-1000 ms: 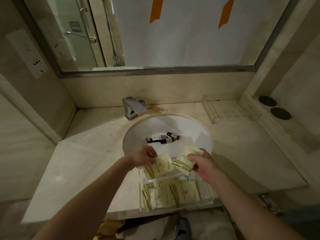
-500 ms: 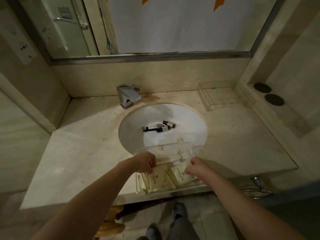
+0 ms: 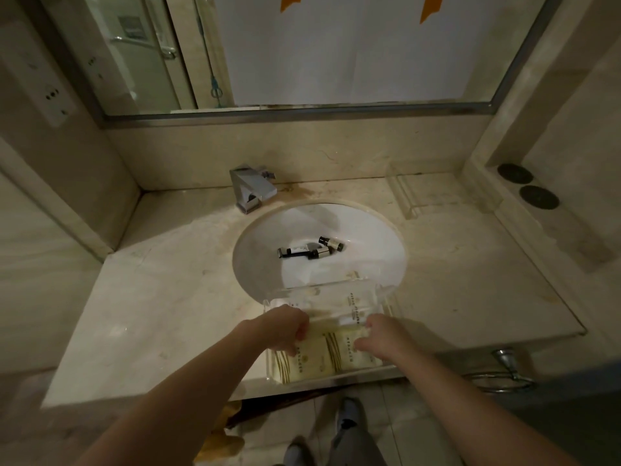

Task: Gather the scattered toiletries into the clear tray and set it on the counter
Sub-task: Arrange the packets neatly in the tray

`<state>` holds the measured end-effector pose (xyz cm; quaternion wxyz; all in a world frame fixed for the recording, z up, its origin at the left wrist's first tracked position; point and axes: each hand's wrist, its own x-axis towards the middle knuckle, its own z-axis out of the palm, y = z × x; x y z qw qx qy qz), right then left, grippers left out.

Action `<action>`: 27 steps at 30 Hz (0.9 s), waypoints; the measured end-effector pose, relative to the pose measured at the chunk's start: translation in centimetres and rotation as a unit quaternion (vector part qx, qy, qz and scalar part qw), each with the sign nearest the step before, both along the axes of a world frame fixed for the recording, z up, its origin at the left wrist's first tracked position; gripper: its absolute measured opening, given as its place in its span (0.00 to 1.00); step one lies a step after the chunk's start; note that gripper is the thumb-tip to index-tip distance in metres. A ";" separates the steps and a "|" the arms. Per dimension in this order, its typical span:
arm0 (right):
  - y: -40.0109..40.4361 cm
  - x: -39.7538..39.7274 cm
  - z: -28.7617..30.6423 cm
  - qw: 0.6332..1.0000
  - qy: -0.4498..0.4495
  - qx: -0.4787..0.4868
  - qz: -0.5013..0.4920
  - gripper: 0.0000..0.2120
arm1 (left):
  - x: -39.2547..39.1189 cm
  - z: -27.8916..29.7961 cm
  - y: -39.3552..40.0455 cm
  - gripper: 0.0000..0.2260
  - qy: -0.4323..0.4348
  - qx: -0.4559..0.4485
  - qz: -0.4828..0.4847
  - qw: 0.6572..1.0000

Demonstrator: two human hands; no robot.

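Note:
A clear tray (image 3: 336, 290) rests on the counter's front edge, overhanging the white sink (image 3: 379, 237). Cream toiletry packets (image 3: 312, 364) with gold stripes lie inside it. My left hand (image 3: 285, 326) presses on the left packet, fingers curled over its top edge. My right hand (image 3: 379, 334) does the same on the right packet (image 3: 353, 351). Three small dark-capped bottles and tubes (image 3: 309, 248) lie loose in the sink basin.
A square chrome tap (image 3: 250, 190) stands behind the sink at the left. A second clear tray (image 3: 413, 200) sits at the back right of the counter. Two dark round discs (image 3: 527, 186) lie on the right ledge. A chrome towel ring (image 3: 504, 375) hangs below the counter.
Both hands came down from above the sink rim, bringing two packets into the tray. Since half a second ago they have barely moved.

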<state>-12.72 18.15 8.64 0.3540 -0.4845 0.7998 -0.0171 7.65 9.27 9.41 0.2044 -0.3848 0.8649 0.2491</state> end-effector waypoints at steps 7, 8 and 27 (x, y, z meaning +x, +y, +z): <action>-1.0 0.3 0.7 0.994 0.078 -0.059 0.047 0.26 | -0.1 0.7 -0.9 0.15 0.018 0.016 0.008 1.000; -1.3 0.3 0.9 0.994 0.067 -0.071 0.044 0.24 | -0.1 0.9 -1.3 0.15 0.031 0.023 0.021 0.999; -11.1 -2.3 1.0 0.989 0.007 -0.140 0.042 0.08 | -3.1 0.1 -11.1 0.04 0.139 -0.020 0.331 0.933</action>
